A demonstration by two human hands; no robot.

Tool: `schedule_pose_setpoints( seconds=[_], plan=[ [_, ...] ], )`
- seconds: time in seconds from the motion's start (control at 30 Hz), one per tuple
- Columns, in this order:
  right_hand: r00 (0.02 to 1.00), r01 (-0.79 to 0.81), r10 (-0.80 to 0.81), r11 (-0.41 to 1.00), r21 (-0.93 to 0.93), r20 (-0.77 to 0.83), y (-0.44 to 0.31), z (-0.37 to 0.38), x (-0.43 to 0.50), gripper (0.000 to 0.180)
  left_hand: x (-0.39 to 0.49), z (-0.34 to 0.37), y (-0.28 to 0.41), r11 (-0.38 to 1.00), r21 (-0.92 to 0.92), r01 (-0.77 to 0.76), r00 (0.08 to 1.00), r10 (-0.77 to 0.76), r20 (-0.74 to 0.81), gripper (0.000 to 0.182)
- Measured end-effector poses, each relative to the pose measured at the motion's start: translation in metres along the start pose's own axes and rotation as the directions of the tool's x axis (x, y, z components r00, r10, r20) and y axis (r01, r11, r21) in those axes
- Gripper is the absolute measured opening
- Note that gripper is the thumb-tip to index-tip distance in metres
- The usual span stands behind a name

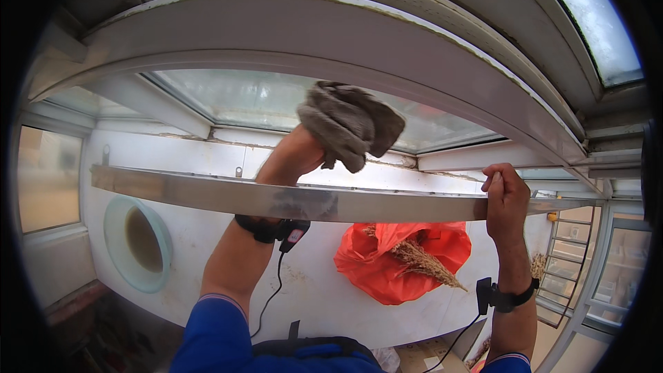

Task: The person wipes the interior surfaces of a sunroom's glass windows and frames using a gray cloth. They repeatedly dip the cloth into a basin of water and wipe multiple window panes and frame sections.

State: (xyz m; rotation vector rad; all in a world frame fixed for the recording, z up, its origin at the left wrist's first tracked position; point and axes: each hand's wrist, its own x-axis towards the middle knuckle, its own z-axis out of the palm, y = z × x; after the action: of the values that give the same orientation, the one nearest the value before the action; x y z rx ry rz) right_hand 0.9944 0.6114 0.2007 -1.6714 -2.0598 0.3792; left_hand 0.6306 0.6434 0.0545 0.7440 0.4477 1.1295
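My left hand (306,151) reaches over a long metal bar (383,208) and holds a crumpled grey-brown cloth (347,124). The cloth overlaps a wide glass pane (243,96) behind it; whether it touches the glass I cannot tell. Most of my left fingers are hidden by the cloth. Toward the bar's right end, my right hand (507,204) is closed around it. Both wrists wear black straps with small devices and cables.
Below the bar, a pale blue basin (115,238) of murky water stands at left on a white surface (305,290). A red plastic bag (378,282) there holds dried stalks (427,264). A pale frame beam (321,26) crosses above. A rung-like metal rack (572,241) is at right.
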Motion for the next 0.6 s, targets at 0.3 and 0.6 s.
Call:
schedule_pose_setpoints(
  seconds=[0.3, 0.6],
  plan=[
    [1.000, -0.012, 0.011, 0.998, 0.057, 0.004, -0.001, 0.001, -0.001, 0.018, 0.042, 0.012, -0.031, 0.829, 0.512, 0.227, 0.960, -0.279, 0.026, 0.019],
    [1.000, 0.001, -0.002, 0.999, 0.054, 0.016, -0.001, -0.001, -0.001, 0.019, 0.034, -0.048, -0.083, 0.811, 0.361, 0.460, 0.887, -0.440, -0.142, 0.021]
  ],
)
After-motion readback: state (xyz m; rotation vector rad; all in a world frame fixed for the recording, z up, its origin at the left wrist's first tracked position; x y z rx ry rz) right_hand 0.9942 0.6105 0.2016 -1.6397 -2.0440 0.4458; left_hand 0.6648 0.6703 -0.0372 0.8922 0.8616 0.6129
